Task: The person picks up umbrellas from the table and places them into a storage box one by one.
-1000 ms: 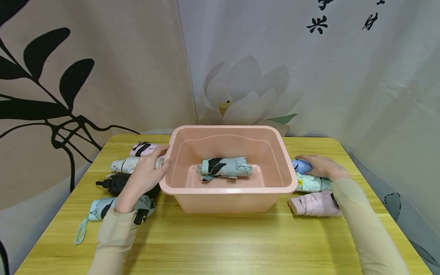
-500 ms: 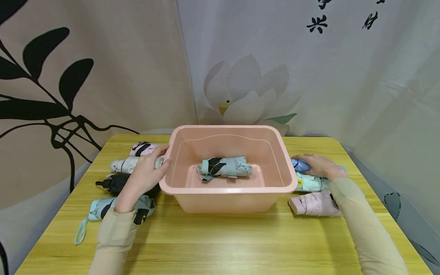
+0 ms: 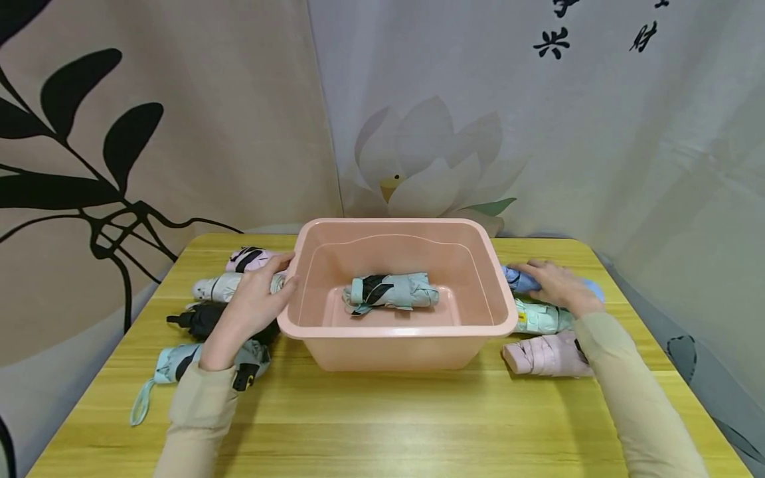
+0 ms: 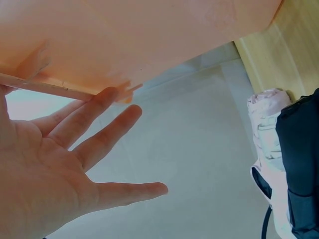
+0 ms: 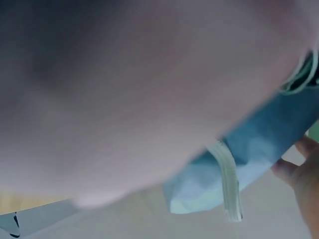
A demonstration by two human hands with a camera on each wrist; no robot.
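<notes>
My left hand [image 3: 259, 299] touches the left rim of a pink plastic tub [image 3: 388, 352]. In the left wrist view its fingers [image 4: 94, 117] are spread and nearly straight, some against the rim. Inside the tub lies a light blue-green folded umbrella [image 3: 397, 291] with a dark pattern. My right hand [image 3: 558, 285] holds a blue folded umbrella [image 3: 518, 280] right of the tub, fingers over its far side. The right wrist view shows that umbrella's fabric and pale strap [image 5: 229, 179], with fingers [image 5: 304, 179] at its edge; the palm blurs the rest.
Just nearer lie a mint folded umbrella [image 3: 540, 318] and a pale pink one [image 3: 546, 355]. Left of the tub are folded umbrellas: lilac [image 3: 248, 257], white [image 3: 218, 287], black [image 3: 206, 318] and blue with a wrist loop [image 3: 173, 363]. The wooden table [image 3: 382, 425] ends before a curtain.
My right hand has shifted slightly up and away, and more of the blue umbrella shows on both sides of it. The left hand and the tub have stayed still.
</notes>
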